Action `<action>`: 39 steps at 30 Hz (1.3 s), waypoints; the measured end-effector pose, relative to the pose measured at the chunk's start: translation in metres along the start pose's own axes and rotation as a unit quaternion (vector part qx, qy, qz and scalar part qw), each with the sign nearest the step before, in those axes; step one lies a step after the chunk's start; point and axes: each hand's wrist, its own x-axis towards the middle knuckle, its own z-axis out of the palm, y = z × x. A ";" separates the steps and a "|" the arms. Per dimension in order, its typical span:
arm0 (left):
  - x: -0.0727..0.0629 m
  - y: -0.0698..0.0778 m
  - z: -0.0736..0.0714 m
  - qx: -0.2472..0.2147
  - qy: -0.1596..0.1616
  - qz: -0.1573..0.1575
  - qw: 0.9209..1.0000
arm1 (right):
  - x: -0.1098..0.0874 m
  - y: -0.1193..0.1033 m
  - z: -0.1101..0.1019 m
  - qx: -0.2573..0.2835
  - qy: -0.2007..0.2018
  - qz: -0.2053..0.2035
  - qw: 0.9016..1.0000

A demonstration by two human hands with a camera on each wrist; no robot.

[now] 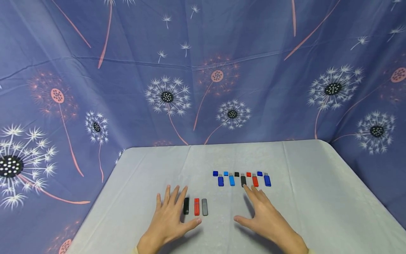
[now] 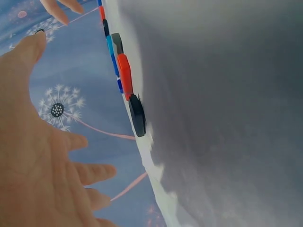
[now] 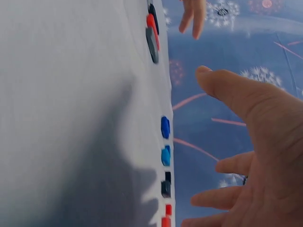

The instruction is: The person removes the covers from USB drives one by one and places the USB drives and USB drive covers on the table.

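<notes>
My left hand [image 1: 169, 216] hovers over the table with its fingers spread, holding nothing. Just right of its fingers lie three capped USB sticks in a row: black [image 1: 186, 206], red [image 1: 197, 207] and grey [image 1: 204, 207]. Likewise holding nothing, my right hand [image 1: 264, 216] has its fingers extended. Its fingertips overlap the lower end of an uncapped black USB stick [image 1: 243, 180] in the head view. Beside that stick are uncapped dark blue [image 1: 220, 181], light blue [image 1: 232, 180], red [image 1: 255, 181] and another blue [image 1: 267, 180] stick, their metal plugs pointing away from me.
Small loose caps lie by the plugs, among them a dark blue cap [image 1: 215, 173], a black cap [image 1: 236, 174] and a red cap [image 1: 248, 174]. A white cloth covers the table [image 1: 152, 165]. Behind it hangs a blue dandelion-print curtain [image 1: 269, 106].
</notes>
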 end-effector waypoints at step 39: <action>-0.030 -0.041 -0.026 0.009 0.009 -0.055 0.998 | 0.062 -0.065 0.057 0.046 -0.067 -0.120 0.989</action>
